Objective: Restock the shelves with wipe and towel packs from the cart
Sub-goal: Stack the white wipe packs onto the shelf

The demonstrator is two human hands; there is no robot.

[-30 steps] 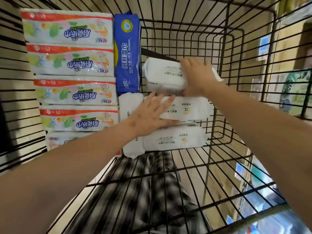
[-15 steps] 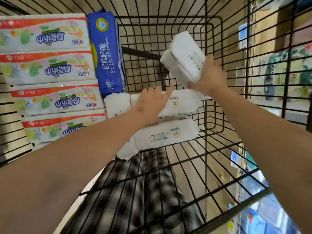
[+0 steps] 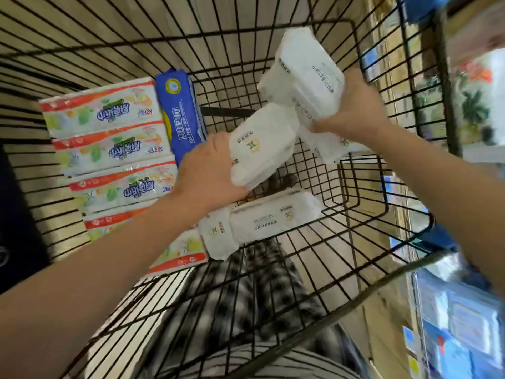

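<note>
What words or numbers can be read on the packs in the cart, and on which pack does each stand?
"厨具湿巾", then "10": on the blue pack, sideways.
X-shaped logo: on the white pack in the left hand; small print blurred.
Colourful packs: blue brand lettering upside down, too stylised to read.

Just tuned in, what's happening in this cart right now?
A person is unloading the wire cart. The right hand holds one white wipe pack raised, and the left hand grips a second pack above the basket floor. Another white pack lies below, beside the orange-striped towel packs and a blue pack.
</note>
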